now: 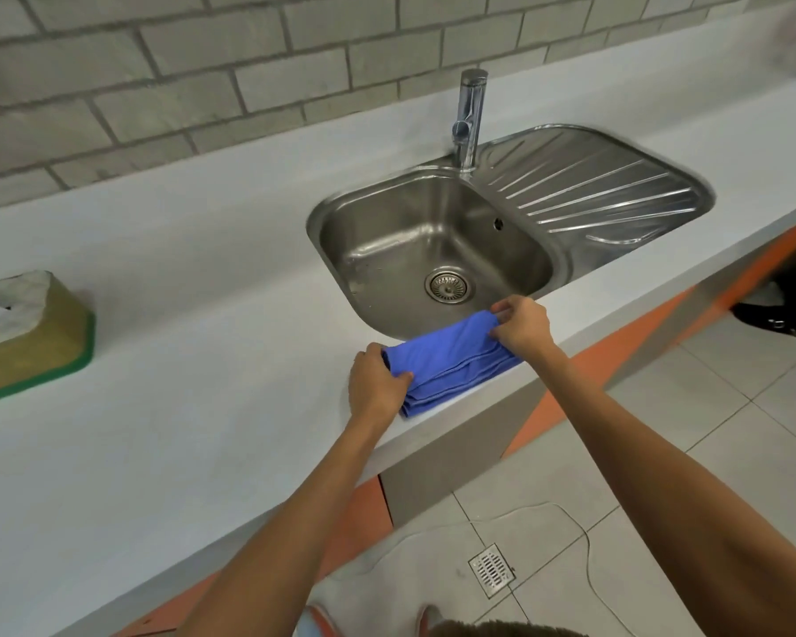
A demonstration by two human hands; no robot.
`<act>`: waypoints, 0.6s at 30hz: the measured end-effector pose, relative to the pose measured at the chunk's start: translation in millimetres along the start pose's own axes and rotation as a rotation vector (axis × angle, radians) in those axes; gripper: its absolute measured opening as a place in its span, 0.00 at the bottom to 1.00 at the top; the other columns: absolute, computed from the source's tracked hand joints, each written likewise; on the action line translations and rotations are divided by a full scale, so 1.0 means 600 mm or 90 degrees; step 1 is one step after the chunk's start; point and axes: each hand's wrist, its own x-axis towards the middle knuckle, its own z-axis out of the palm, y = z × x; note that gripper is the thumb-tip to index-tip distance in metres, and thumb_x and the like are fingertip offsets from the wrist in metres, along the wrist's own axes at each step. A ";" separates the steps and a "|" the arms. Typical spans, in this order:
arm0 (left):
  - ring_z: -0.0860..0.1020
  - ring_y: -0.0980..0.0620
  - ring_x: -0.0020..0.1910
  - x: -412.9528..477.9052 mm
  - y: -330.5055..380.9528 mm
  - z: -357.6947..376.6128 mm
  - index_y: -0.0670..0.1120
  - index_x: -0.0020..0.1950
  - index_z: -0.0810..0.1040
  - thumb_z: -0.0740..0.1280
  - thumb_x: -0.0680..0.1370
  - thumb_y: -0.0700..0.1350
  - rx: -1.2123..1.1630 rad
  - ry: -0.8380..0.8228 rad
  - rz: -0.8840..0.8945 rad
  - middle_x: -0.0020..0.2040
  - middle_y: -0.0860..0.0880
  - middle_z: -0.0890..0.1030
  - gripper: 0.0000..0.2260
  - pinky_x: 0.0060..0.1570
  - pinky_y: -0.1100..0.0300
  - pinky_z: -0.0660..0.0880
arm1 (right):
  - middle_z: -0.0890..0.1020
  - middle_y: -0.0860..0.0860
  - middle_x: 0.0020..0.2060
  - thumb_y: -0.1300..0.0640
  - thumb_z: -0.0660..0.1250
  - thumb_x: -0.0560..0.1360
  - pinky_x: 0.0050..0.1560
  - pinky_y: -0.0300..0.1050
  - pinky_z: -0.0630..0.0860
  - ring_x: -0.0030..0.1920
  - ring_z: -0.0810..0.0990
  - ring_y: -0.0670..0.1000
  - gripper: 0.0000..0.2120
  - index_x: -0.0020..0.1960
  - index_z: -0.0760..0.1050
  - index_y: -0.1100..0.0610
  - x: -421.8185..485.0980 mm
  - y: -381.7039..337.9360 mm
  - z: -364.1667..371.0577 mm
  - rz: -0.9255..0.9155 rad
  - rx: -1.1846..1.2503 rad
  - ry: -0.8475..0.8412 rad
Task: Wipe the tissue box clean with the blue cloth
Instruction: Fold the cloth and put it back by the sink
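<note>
A folded blue cloth point(446, 358) lies on the white counter's front edge, just in front of the sink. My left hand point(373, 383) pinches its near left end, and my right hand point(522, 326) pinches its far right end. The tissue box point(33, 342), olive-yellow with a green base and a white tissue sticking out of the top, stands far to the left on the counter, partly cut off by the frame edge and well away from both hands.
A steel sink point(433, 250) with a drainboard point(607, 186) and a chrome tap point(472, 117) is set into the white counter point(203, 314). A grey block wall runs behind. A tiled floor with a drain grate point(491, 570) lies below at the right.
</note>
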 end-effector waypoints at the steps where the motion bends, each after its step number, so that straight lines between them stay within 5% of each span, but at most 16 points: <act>1: 0.74 0.42 0.58 0.000 0.000 0.001 0.40 0.63 0.70 0.70 0.72 0.43 0.049 0.007 0.011 0.60 0.41 0.75 0.21 0.53 0.53 0.73 | 0.79 0.61 0.57 0.69 0.67 0.69 0.51 0.45 0.73 0.56 0.78 0.59 0.19 0.59 0.75 0.63 -0.002 -0.001 0.000 -0.014 -0.032 0.006; 5: 0.68 0.43 0.64 0.002 -0.001 -0.011 0.44 0.69 0.64 0.69 0.73 0.48 0.120 0.048 0.023 0.65 0.42 0.69 0.27 0.57 0.51 0.71 | 0.73 0.61 0.60 0.67 0.65 0.70 0.55 0.48 0.72 0.59 0.75 0.61 0.20 0.62 0.74 0.61 -0.009 -0.031 0.005 -0.087 -0.079 0.048; 10: 0.75 0.46 0.60 0.010 -0.016 -0.078 0.45 0.65 0.70 0.67 0.75 0.50 -0.092 0.087 -0.040 0.63 0.43 0.74 0.20 0.56 0.57 0.71 | 0.82 0.58 0.51 0.62 0.67 0.70 0.47 0.38 0.70 0.52 0.80 0.56 0.15 0.56 0.78 0.62 -0.037 -0.139 0.056 -0.162 0.024 -0.024; 18: 0.80 0.43 0.53 0.029 -0.092 -0.275 0.44 0.56 0.75 0.63 0.77 0.52 -0.226 0.199 -0.099 0.55 0.43 0.81 0.13 0.58 0.46 0.76 | 0.84 0.55 0.49 0.56 0.67 0.72 0.49 0.42 0.73 0.48 0.80 0.53 0.13 0.55 0.78 0.58 -0.110 -0.329 0.204 -0.266 0.075 -0.157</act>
